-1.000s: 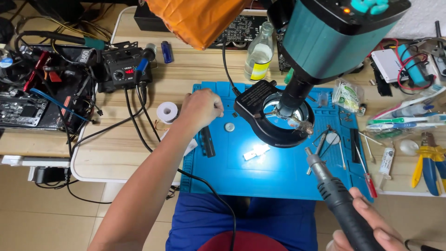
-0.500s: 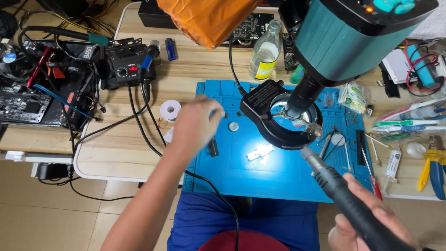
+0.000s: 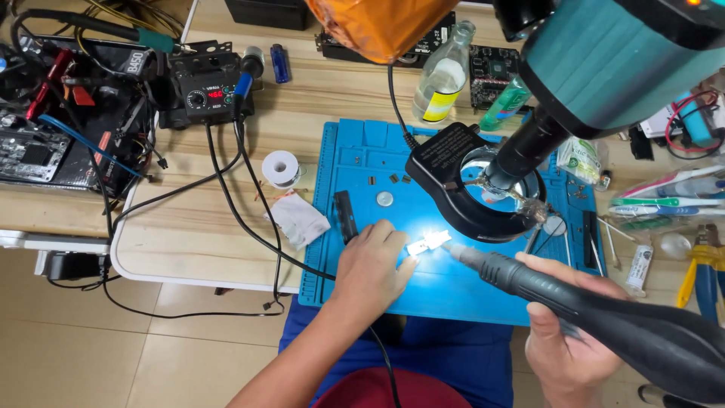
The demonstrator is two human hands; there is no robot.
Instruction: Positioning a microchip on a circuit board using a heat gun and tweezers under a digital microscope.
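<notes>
**Hot air wand on a tiny part, blue mat, under the scope**

Looking down at the bench here. The left hand (image 3: 371, 266) rests on the blue work mat (image 3: 362, 159), fingers curled and pressed close together, with the fingertips right up against the left end of a small bright part (image 3: 427, 242) lying on the mat. It's lit so hard that it's basically a white blob, so I can't tell exactly what it is, or whether the fingers pinch it or just hold it down.

The right hand (image 3: 563, 332) comes in from the lower right, wrapped around the fat black handle of a hot air wand (image 3: 604, 310). Fingers are closed around the grip, thumb on top. The metal nozzle points left and its tip sits just beside the right end of the part, touching or nearly so; too glary to call.

The part sits near the front middle of the mat, just in front of the black ring light (image 3: 453, 189) that hangs under the big teal microscope (image 3: 612, 60).

Other stuff around: a coin-like disc (image 3: 385, 199) and a black bar-shaped tool (image 3: 346, 215) on the mat, a solder spool (image 3: 281, 167) and a crumpled white wipe (image 3: 300, 221) just off its left edge, a soldering station (image 3: 208, 94) with a red display further back, and a clear bottle (image 3: 442, 75) behind the mat.
</notes>
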